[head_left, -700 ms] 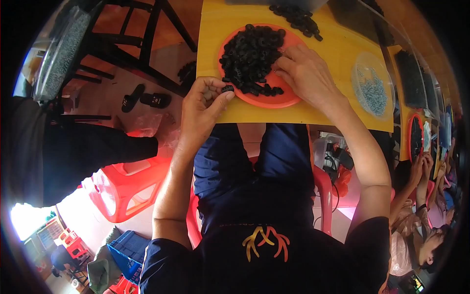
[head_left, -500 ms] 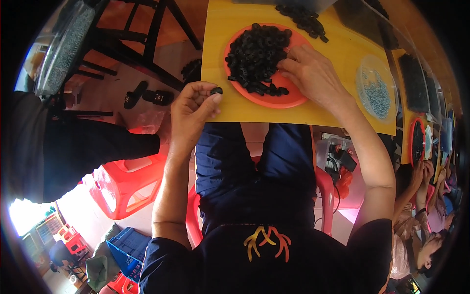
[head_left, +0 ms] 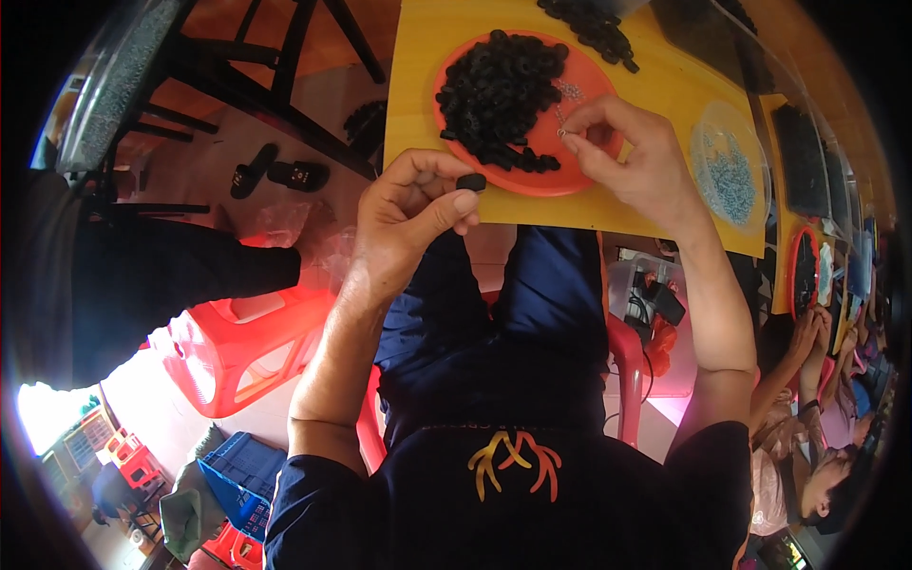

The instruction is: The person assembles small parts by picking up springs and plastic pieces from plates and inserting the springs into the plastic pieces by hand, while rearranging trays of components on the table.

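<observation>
Between the thumb and fingertips of my left hand (head_left: 418,199) is a small black cylindrical piece (head_left: 471,182), just off the near edge of the orange-red plate (head_left: 532,186). My right hand (head_left: 638,157) pinches a tiny silvery metal part (head_left: 562,132) above the plate's right side. A heap of small black pieces (head_left: 499,90) covers the plate's left and middle. Beside the heap, at the right, lies a little patch of small silvery parts (head_left: 570,92).
The yellow table (head_left: 415,104) also bears a loose pile of black pieces (head_left: 594,30) and a clear round tub of small metal parts (head_left: 730,176). At the right, other people's hands (head_left: 807,332) work near another red plate (head_left: 805,271). A red stool (head_left: 237,351) stands left.
My right hand has drawn back from the plate toward me, now with a tiny metal part in its fingertips. My left hand has moved right with the black piece, closer to the plate.
</observation>
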Available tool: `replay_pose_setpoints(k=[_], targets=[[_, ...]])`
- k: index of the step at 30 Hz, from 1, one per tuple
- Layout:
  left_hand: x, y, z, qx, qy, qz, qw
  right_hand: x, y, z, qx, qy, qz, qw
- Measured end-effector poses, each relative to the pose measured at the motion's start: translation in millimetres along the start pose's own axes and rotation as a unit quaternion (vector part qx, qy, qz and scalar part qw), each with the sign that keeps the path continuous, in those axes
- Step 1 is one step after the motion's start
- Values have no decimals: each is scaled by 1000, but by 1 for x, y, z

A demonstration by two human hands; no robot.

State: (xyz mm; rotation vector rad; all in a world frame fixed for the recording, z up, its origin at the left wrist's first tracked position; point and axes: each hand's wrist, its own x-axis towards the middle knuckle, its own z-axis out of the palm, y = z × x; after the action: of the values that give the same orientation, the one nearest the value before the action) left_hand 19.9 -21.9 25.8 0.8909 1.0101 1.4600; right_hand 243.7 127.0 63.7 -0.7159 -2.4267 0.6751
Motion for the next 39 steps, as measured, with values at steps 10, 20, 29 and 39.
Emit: replay_pose_setpoints(k=[10, 20, 29, 39], targets=[[7, -4, 26, 5, -51, -10, 999, -30, -40, 9, 391, -28, 101, 915], [6, 3, 41, 78, -40, -26, 996, -37, -39, 6, 449, -17, 161, 879], [8, 0, 44, 206, -60, 57, 975, -34, -39, 1, 420, -52, 174, 889], [-1, -10, 34, 230, -143, 79, 959, -39, -33, 0, 305, -178, 226, 908]])
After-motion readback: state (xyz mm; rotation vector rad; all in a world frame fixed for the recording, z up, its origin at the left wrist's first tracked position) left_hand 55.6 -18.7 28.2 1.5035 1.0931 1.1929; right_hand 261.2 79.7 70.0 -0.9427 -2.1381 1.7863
